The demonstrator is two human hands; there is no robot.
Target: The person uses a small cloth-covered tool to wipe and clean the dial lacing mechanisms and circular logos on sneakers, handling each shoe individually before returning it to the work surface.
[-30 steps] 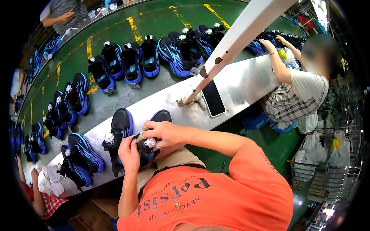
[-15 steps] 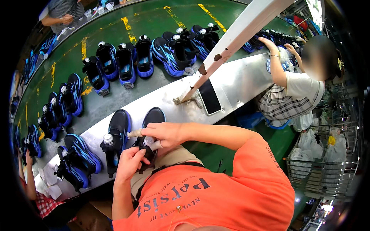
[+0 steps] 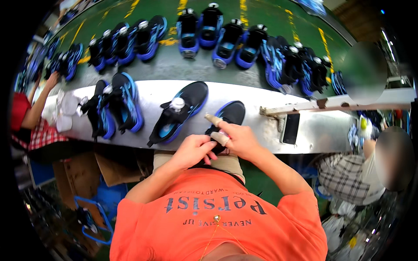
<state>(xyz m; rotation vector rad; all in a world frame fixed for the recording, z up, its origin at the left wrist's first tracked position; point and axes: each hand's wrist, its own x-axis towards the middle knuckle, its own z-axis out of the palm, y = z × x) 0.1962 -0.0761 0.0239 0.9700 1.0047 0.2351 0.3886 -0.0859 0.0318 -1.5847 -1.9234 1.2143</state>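
Beneath right grip (image 3: 241,139), beside left grip (image 3: 191,150): black shoe (image 3: 233,113), toe pointing away.

Worn on the head as the left of a side-by-side pair, the fisheye camera looks steeply down from above and behind the left hand (image 3: 190,151) and the right hand (image 3: 241,139). It faces outward over the counter (image 3: 261,98), with the hands close and near mid-picture. On the near side of them, the wearer's orange shirt (image 3: 217,187) fills the bottom, closest to the lens. Beyond them, the view reaches a green surface (image 3: 265,17) with yellow marks. Far left and far right of the hands it takes in a checkered garment (image 3: 48,134) and a plaid garment (image 3: 344,174); the counter's far edge bows, and black rounds the corners.
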